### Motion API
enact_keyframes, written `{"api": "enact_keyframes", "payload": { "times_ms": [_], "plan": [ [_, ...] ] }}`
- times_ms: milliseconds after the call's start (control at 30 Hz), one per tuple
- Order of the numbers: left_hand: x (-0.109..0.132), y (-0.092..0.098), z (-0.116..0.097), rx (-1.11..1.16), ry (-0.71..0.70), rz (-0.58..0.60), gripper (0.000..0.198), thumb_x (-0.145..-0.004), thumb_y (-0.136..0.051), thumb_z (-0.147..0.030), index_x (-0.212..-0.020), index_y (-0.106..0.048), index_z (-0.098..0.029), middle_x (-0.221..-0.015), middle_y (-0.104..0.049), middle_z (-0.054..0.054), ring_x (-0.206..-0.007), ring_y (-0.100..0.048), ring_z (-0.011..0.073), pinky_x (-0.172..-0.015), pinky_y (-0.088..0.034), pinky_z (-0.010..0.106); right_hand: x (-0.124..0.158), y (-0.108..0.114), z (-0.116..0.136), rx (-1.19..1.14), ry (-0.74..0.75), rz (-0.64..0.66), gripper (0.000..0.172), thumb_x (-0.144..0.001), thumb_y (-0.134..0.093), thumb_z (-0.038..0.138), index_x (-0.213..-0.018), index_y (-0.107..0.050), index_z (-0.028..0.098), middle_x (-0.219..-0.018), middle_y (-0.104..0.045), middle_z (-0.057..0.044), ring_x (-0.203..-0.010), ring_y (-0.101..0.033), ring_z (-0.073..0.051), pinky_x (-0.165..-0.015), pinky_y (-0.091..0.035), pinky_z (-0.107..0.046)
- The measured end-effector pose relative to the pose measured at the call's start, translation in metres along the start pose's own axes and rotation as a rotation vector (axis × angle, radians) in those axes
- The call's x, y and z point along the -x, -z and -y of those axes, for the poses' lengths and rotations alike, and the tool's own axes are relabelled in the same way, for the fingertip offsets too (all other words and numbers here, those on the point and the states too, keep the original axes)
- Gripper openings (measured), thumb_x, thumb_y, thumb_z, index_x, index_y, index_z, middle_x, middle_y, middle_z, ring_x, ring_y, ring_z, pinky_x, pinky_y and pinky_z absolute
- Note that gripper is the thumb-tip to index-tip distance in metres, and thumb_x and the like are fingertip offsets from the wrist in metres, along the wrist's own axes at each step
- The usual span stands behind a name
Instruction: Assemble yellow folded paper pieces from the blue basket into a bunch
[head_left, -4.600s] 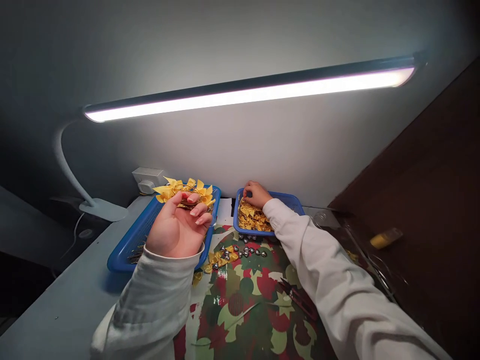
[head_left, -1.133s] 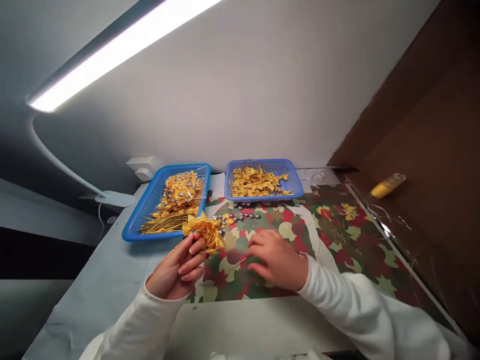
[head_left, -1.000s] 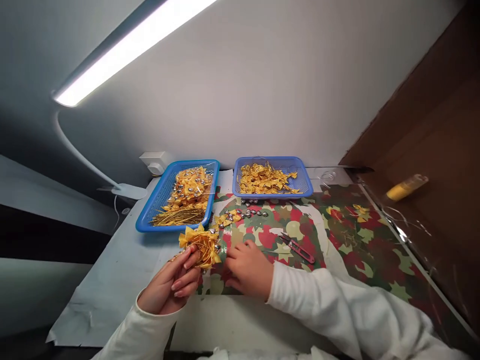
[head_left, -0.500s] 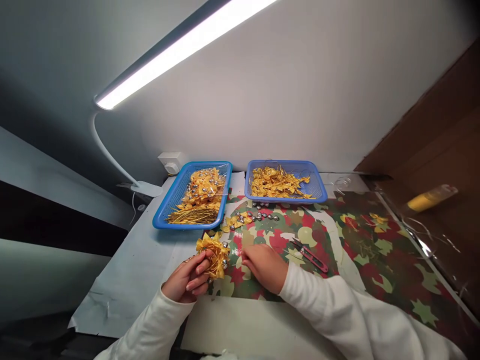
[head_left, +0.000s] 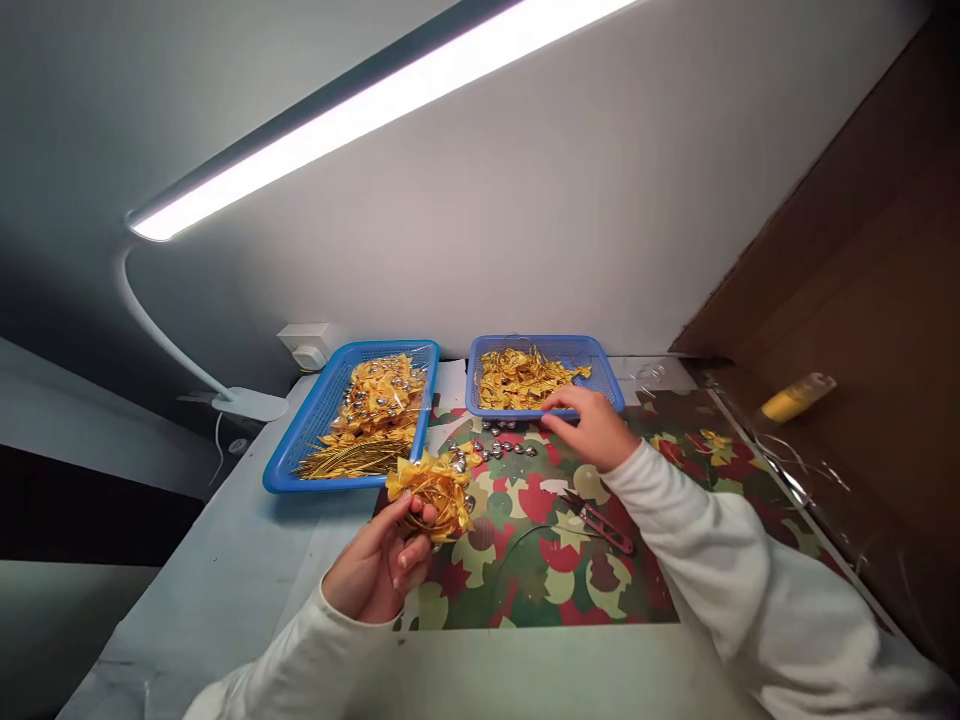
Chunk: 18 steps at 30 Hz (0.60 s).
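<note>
A bunch of gold ribbon bows [head_left: 436, 492] with small silver bells is pinched in my left hand [head_left: 386, 565], held above the near left part of the patterned sheet. My right hand [head_left: 592, 425] is at the front rim of the right blue basket [head_left: 611, 385], its thumb and index finger slightly apart with nothing visible between them. Gold bows on thin stems [head_left: 525, 378] fill much of that basket. Loose silver bells [head_left: 517, 449] lie on the sheet in front of it. Small thread snips [head_left: 600, 522] rest below my right hand.
Another blue basket [head_left: 281, 470] on the left holds a clear bag of belled bows [head_left: 382, 390] and gold-stemmed pieces [head_left: 352, 458]. A clip lamp [head_left: 251, 402] stands at the left. A yellow spool [head_left: 795, 398] lies by the cardboard [head_left: 840, 290] on the right.
My right hand has moved from beside the bunch, forward and right to the right basket's rim, and its fingers have parted. The left hand keeps hold of the bunch. The view has shifted.
</note>
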<state>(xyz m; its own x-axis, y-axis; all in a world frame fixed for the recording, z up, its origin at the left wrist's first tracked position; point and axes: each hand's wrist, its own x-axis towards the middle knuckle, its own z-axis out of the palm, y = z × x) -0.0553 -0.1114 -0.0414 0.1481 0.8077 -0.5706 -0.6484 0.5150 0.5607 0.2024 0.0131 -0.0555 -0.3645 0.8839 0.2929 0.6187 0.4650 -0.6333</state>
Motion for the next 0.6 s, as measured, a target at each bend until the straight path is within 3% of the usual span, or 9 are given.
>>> {"api": "enact_keyframes", "payload": {
  "times_ms": [133,267,433,600],
  "plan": [
    [0.000,-0.049,-0.035,0.064,-0.161,0.085,0.008,-0.085,-0.045,-0.018,-0.080,-0.052,-0.016,-0.075,-0.057,0.000,-0.039,-0.039,0.0025,-0.031,-0.031,0.012,-0.046,-0.007,-0.034,0.247,-0.167,0.051,0.011,-0.079,-0.060,0.020,-0.087,-0.066,0.014,-0.095,-0.060,-0.006,-0.091,-0.053,-0.017,-0.085,-0.038,-0.028],
    [-0.002,-0.083,-0.066,0.186,-0.343,0.112,0.017,-0.088,-0.036,-0.017,-0.080,-0.052,-0.015,-0.077,-0.060,0.002,-0.040,-0.041,0.0036,-0.028,-0.031,0.013,-0.071,-0.034,-0.042,0.303,-0.183,0.083,0.018,-0.074,-0.066,0.022,-0.091,-0.067,0.016,-0.099,-0.058,-0.007,-0.098,-0.048,-0.020,-0.089,-0.034,-0.031],
    [-0.008,-0.081,-0.084,0.256,-0.422,0.158,0.017,-0.087,-0.035,-0.014,-0.080,-0.051,-0.015,-0.077,-0.060,0.001,-0.042,-0.045,0.0035,-0.032,-0.035,0.014,-0.087,-0.047,-0.044,0.318,-0.189,0.112,0.015,-0.069,-0.071,0.026,-0.074,-0.064,0.014,-0.092,-0.057,-0.008,-0.098,-0.044,-0.023,-0.085,-0.033,-0.033],
    [-0.015,-0.069,-0.094,0.292,-0.453,0.117,0.015,-0.085,-0.037,-0.014,-0.078,-0.051,-0.015,-0.074,-0.059,0.000,-0.039,-0.043,0.0039,-0.030,-0.034,0.016,-0.095,-0.035,-0.051,0.213,-0.155,0.169,0.010,-0.070,-0.066,0.020,-0.068,-0.061,0.012,-0.080,-0.058,-0.004,-0.079,-0.047,-0.013,-0.074,-0.034,-0.023]
  ]
}}
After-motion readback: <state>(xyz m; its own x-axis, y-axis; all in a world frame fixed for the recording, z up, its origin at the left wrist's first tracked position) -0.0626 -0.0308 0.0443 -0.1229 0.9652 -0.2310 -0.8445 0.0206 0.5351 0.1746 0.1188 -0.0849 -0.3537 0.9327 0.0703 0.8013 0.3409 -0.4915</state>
